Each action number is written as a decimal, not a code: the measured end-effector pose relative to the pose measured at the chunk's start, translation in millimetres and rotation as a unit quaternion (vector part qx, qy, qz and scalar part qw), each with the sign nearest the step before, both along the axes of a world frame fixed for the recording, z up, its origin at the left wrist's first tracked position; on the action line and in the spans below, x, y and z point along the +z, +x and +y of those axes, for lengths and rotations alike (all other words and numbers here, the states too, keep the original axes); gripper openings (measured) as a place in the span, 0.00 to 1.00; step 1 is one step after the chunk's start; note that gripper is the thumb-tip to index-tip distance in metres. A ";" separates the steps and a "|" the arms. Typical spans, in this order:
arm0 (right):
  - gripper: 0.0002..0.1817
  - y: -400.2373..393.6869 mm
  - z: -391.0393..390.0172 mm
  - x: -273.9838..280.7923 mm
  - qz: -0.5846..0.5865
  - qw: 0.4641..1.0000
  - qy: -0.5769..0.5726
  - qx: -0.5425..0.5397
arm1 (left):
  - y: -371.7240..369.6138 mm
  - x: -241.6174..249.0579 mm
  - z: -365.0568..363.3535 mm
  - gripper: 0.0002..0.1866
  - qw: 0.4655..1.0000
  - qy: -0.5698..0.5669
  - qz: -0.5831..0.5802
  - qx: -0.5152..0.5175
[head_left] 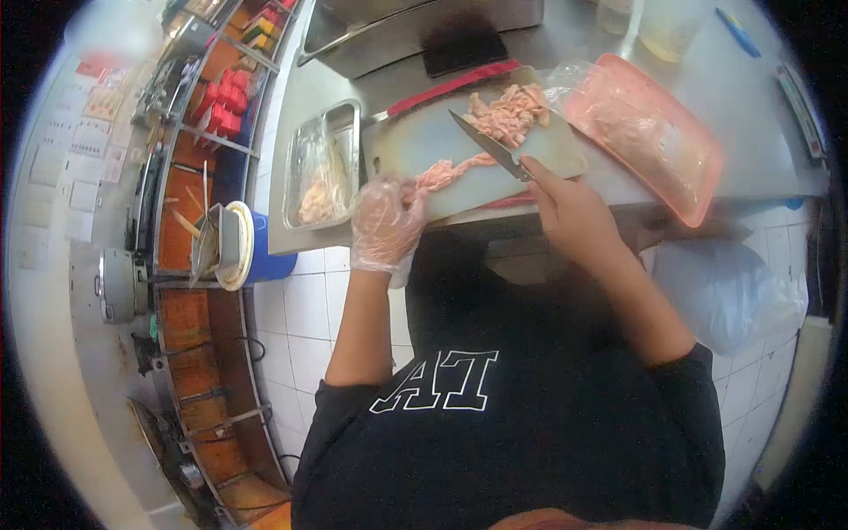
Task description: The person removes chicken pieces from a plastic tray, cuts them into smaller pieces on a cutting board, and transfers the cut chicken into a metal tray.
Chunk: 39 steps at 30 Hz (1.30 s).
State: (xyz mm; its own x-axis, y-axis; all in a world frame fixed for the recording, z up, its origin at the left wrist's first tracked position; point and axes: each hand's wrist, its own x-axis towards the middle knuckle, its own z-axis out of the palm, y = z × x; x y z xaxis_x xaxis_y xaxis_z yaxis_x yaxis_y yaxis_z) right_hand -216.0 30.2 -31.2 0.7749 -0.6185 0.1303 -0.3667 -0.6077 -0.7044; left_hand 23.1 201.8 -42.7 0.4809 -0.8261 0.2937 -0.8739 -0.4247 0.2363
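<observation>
My left hand (386, 225), in a clear plastic glove, has its fingers closed at the near end of a strip of raw meat (450, 170). That strip lies on a pale cutting board (402, 141). My bare right hand (570, 208) is wrapped round the handle of a kitchen knife (491, 147). Its blade points up and left over the board, between the strip and a pile of cut raw meat (510, 113). Left of the board sits a metal tray (289, 177) with pale meat and clear plastic in it.
A pink tray (605, 75) with plastic-wrapped meat stands on the right. Behind the board lies a red-handled tool (455, 88), by a metal container (380, 44). A blue pen-like object (738, 34) is at the far right. A blue bucket (269, 252) stands left of the counter.
</observation>
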 end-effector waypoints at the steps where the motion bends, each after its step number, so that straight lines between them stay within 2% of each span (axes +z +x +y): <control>1: 0.23 5.7 5.2 1.9 0.014 1.000 0.003 0.004 | 0.3 -2.5 -5.2 0.11 1.000 -0.001 0.001 0.007; 5: 0.25 30.2 22.7 -19.8 0.063 0.997 -0.021 0.033 | 1.1 -10.6 -43.4 0.09 0.989 -0.088 0.021 -0.115; 7: 0.30 37.5 28.7 -24.5 0.134 0.986 -0.094 0.045 | 2.6 -19.7 -54.5 0.08 0.981 -0.111 0.027 -0.155; 9: 0.32 36.0 31.6 -15.9 0.173 0.979 -0.097 0.049 | 1.2 -30.8 -60.2 0.07 0.992 -0.044 -0.007 -0.122; 10: 0.34 33.4 33.3 -11.6 0.211 0.971 -0.099 0.058 | -0.1 -32.9 -61.0 0.07 0.991 -0.043 -0.002 -0.125; 13: 0.38 24.2 37.0 -15.6 0.202 0.971 -0.106 0.071 | -7.3 -32.3 -60.6 0.08 0.990 -0.082 0.020 -0.116; 15: 0.37 11.5 39.4 -7.4 0.214 0.968 -0.106 0.077 | -12.9 -31.2 -59.4 0.10 0.995 -0.075 -0.002 -0.069; 19: 0.37 -5.4 46.4 14.7 0.259 0.956 -0.102 0.093 | -6.1 -32.7 -60.8 0.11 0.996 -0.060 -0.026 -0.053; 24: 0.34 17.1 36.5 2.0 0.202 0.971 -0.106 0.072 | -1.4 -29.4 -60.6 0.11 0.990 -0.083 0.065 -0.097; 29: 0.29 43.9 8.4 -20.3 0.145 0.983 -0.095 0.052 | 1.7 -14.8 -51.0 0.10 0.993 -0.039 0.030 -0.109; 31: 0.26 38.5 -0.8 -20.1 0.169 0.978 -0.116 0.040 | 5.8 -1.2 -44.3 0.10 0.993 -0.007 0.031 -0.116; 33: 0.25 26.0 -10.1 -23.1 0.144 0.984 -0.106 0.013 | 8.7 7.2 -35.5 0.12 0.988 0.022 0.141 -0.054; 34: 0.24 22.7 -12.8 -21.8 0.124 0.987 -0.097 -0.015 | 16.6 2.5 -30.8 0.12 0.989 0.020 0.140 -0.051; 39: 0.23 10.5 -5.0 0.4 0.134 0.988 -0.078 -0.027 | 78.1 -69.3 -9.9 0.14 0.991 -0.034 -0.119 -0.057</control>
